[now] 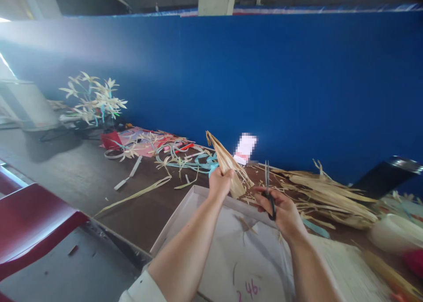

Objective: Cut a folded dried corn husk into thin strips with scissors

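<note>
My left hand (220, 183) is closed around a tan dried husk (226, 156), which fans out with its narrow, curled end pointing up. To its right, my right hand (287, 214) holds black-handled scissors (267, 176), fingers at the handles and blades pointing upward. The blades stand apart from the husk. Both hands are above the far edge of a shallow white box (176, 222), which has pink handwriting and a few scraps in it. Small husk clippings (251, 198) are scattered on the table between the hands.
A pile of dried husks (330, 196) and a white bowl (396, 233) are at right. Leftward lie ribbons and strips (185, 158) and pale artificial flowers (95, 97). A blue partition (297, 81) runs behind the table; a red chair (36, 218) stands at lower left.
</note>
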Action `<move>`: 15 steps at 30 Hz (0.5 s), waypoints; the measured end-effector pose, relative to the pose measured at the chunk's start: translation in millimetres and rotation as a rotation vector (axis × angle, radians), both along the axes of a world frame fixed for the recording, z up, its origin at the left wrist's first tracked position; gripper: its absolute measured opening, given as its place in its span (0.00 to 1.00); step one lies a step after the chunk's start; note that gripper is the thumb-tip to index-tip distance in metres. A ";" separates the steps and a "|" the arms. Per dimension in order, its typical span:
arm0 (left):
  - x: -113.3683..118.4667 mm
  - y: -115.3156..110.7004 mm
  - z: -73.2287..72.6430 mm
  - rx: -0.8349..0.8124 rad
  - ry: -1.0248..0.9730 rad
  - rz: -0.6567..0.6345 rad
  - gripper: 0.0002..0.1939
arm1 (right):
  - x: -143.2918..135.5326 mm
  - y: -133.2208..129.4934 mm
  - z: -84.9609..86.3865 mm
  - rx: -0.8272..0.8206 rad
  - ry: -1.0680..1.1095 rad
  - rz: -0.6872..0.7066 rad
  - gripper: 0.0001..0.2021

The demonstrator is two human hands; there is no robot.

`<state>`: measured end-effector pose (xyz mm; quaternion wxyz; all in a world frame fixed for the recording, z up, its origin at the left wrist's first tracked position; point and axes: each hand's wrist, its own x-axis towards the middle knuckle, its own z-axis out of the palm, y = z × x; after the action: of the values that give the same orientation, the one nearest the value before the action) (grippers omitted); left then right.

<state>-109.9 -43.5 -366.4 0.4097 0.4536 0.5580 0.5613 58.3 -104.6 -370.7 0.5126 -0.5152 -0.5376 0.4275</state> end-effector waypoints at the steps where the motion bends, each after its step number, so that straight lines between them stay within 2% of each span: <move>1: -0.1 -0.2 0.4 0.005 0.007 -0.006 0.09 | -1.0 0.5 -1.0 0.009 -0.008 0.010 0.22; 7: 0.1 -0.1 -0.2 0.029 0.013 -0.035 0.09 | -7.2 -3.1 -0.3 -0.029 -0.045 0.140 0.23; 9: 0.2 0.3 -1.1 0.029 0.014 -0.042 0.09 | -7.3 -3.7 0.2 -0.032 -0.012 0.143 0.23; 15: 5.0 1.1 -7.6 0.075 -0.042 -0.118 0.10 | -6.2 1.8 -2.7 0.056 0.045 -0.086 0.24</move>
<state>-104.9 -42.3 -374.0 0.4363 0.4891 0.5001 0.5660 52.2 -102.8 -373.4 0.5568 -0.5133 -0.5152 0.4014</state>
